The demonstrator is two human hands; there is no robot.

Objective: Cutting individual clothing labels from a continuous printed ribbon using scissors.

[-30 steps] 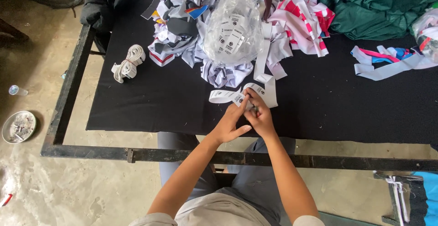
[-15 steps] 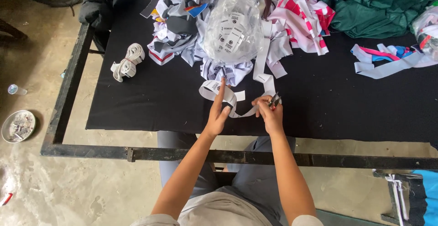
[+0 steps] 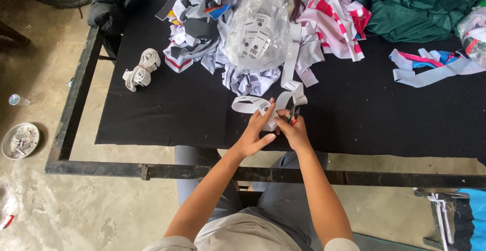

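Note:
A long white label ribbon [image 3: 251, 103] with small printed tags curls across the black tabletop [image 3: 177, 114]. My left hand [image 3: 255, 134] pinches the ribbon near its front loop. My right hand [image 3: 292, 129] is closed around small snips [image 3: 293, 114] with a red and black grip, their blades at the ribbon just right of my left fingers. Both hands meet near the table's front edge. The ribbon runs up toward a clear plastic bag [image 3: 257, 30] full of cut white labels.
Heaps of fabric strips [image 3: 202, 33] and striped pink cloth [image 3: 339, 23] lie at the back. Green cloth [image 3: 420, 5] fills the far right corner. A rolled white band [image 3: 142, 68] rests left. A black metal frame [image 3: 152, 171] rims the table. A round dish [image 3: 20, 140] sits on the floor.
My left hand has dropped from an upright reach and closed on the ribbon. My right hand with the snips has moved in against it.

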